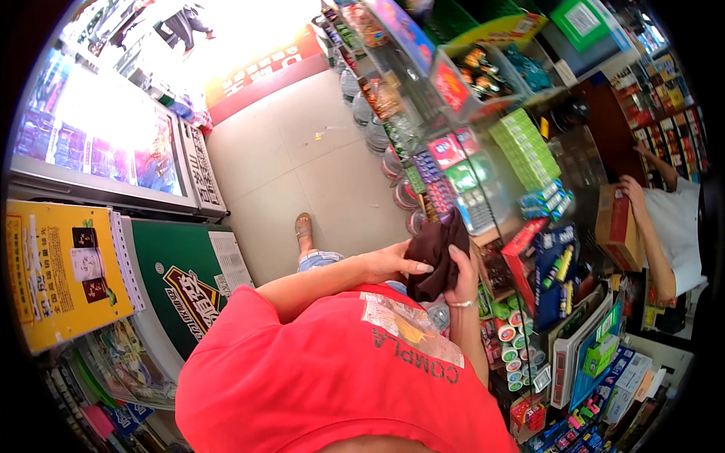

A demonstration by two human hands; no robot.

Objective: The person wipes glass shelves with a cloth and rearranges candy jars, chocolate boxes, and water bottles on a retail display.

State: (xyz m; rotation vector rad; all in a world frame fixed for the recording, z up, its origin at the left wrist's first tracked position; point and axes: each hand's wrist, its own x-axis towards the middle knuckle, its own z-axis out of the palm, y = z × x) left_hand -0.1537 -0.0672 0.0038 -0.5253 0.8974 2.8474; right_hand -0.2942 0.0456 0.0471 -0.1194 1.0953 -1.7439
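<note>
Clutched a dark cloth [432, 264] in front of the waist, near a shop counter [580, 155].

Clamped the left hand [389, 262] on one side of the cloth, with thumb pressed over it; closed the right hand [462, 279] round the other side. Wore a red shirt [302, 362] printed with a picture and dark capitals. Showed at left a yellow board [64, 291] with dark characters and pictured packs, and a green panel [177, 260] with bold characters in an emblem. Showed pale characters on a red mat [264, 83]. Had on the counter clear bins [491, 108] full of wrapped sweets and teal packets. Had jars [366, 113] along its front and lidded tubs [513, 355], contents hidden, at right. Showed a co-worker's hand [633, 192] on a carton [618, 230].
</note>
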